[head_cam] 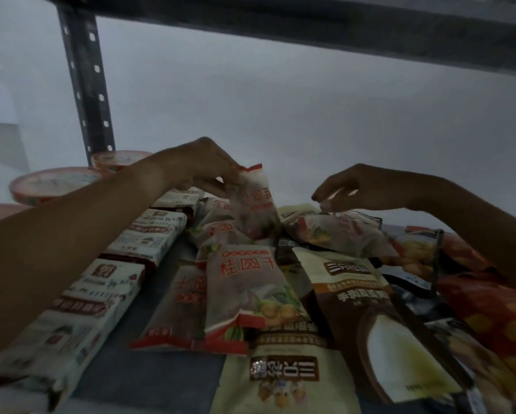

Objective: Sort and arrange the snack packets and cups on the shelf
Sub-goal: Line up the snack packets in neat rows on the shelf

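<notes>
The shelf (149, 380) carried a heap of snack packets (295, 294), with lidded cups (50, 183) at the back left. The left hand (203, 167) pinched a red-edged longan packet (255, 201) upright above the heap; the right hand (367, 188) hovered, fingers loosely apart.

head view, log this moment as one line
left hand: lifting red-trimmed packet | right hand: open above packet pile | cups: back left
</notes>
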